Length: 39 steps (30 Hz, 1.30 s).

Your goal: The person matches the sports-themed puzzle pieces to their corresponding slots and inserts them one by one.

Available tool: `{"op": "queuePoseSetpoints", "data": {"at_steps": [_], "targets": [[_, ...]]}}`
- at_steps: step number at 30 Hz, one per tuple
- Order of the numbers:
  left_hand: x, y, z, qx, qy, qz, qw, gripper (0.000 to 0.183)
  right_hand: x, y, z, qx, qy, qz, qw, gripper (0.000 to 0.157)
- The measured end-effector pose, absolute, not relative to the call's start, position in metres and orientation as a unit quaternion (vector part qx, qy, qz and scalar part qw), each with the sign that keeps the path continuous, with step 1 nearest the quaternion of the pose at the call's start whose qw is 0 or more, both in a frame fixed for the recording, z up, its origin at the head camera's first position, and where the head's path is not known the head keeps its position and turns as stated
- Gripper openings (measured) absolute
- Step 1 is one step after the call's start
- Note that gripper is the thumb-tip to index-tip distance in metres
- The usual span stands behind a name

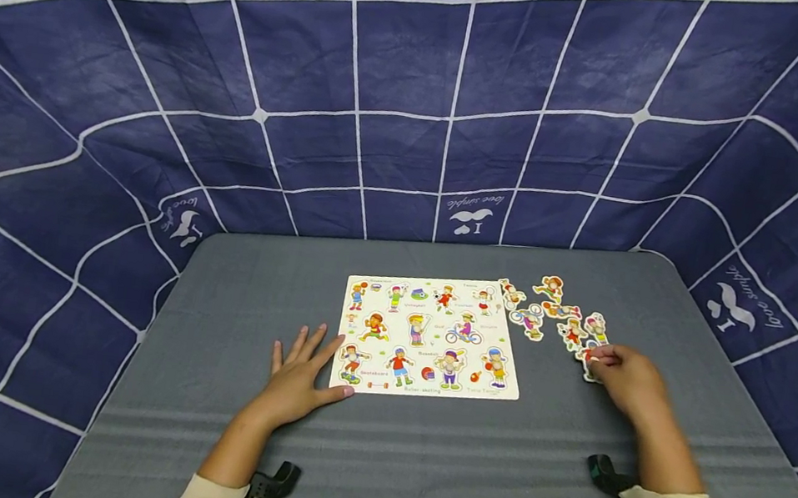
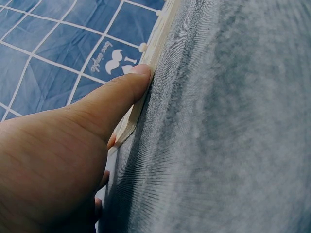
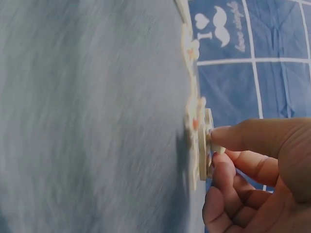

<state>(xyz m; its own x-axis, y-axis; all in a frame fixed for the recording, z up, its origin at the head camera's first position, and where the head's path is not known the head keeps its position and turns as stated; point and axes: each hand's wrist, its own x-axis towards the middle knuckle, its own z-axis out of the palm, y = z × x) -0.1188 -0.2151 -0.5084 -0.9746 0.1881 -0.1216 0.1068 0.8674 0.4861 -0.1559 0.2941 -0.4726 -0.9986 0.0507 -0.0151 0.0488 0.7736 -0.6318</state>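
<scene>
A pale wooden puzzle board [image 1: 508, 388] printed with cartoon children at sports lies on the grey table. My left hand [image 1: 293, 387] spreads its fingers around the board's near left corner. Its thumb [image 2: 131, 82] touches the front edge in the left wrist view. Right of the board, my right hand [image 1: 631, 386] pinches a cartoon-figure puzzle piece [image 1: 589, 370] between thumb and fingers. The right wrist view shows this piece [image 3: 203, 155] edge-on, its printed face mostly hidden. Beside it lie a soccer-player piece [image 1: 573, 334] and another figure piece [image 1: 597, 325].
More loose pieces lie along the board's right side, among them a bicycle piece [image 1: 529, 322] and a running figure [image 1: 550, 287]. Grey cloth covers the table [image 1: 415, 470]. A blue gridded curtain [image 1: 397, 148] stands behind it and at both sides.
</scene>
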Motion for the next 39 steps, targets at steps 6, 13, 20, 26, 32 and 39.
{"op": "queuePoseSetpoints", "data": {"at_steps": [6, 13, 20, 26, 32, 39], "targets": [[-0.119, -0.216, -0.510, 0.079, 0.963, 0.244, 0.078, 0.094, -0.159, 0.272, -0.467, -0.012, -0.937, 0.347, 0.027, 0.015], [-0.119, -0.216, -0.509, 0.077, 0.961, 0.247, 0.093, 0.095, -0.164, 0.242, -0.461, 0.003, -0.931, 0.365, 0.024, 0.015], [-0.119, -0.215, -0.508, 0.076, 0.962, 0.243, 0.095, 0.095, -0.170, 0.208, -0.460, 0.030, -0.923, 0.382, 0.025, 0.011], [-0.119, -0.215, -0.508, 0.076, 0.962, 0.245, 0.098, 0.095, -0.172, 0.178, -0.457, 0.039, -0.920, 0.391, 0.010, 0.009], [-0.119, -0.214, -0.507, 0.076, 0.962, 0.243, 0.097, 0.096, -0.172, 0.153, -0.457, 0.059, -0.907, 0.417, -0.001, 0.009], [-0.119, -0.214, -0.507, 0.075, 0.962, 0.244, 0.095, 0.096, -0.172, 0.127, -0.461, 0.093, -0.901, 0.424, -0.001, 0.009]]}}
